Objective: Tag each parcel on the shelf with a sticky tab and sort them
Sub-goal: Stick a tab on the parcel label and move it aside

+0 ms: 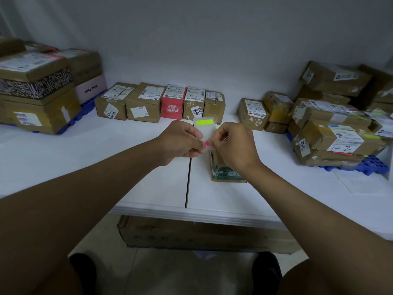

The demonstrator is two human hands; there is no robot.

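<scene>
Head view: both hands meet at frame centre above the white table. Left hand has fingers curled, gripping the translucent tab sheet, which carries a green tab near its top. Right hand pinches a pink tab at the sheet's lower edge with thumb and forefinger, other fingers curled. Just below the right hand, a small parcel sits on the table, partly hidden by the wrist. Behind the hands, a row of five parcels lines the back wall, the middle one red, all labelled. Upper left of frame: stacked parcels on a blue pallet, some with pink tabs on top. Right side: a loose pile of parcels on another blue pallet, a few showing green or pink strips. Large cardboard box on the floor under the table edge. Knees visible at bottom.
</scene>
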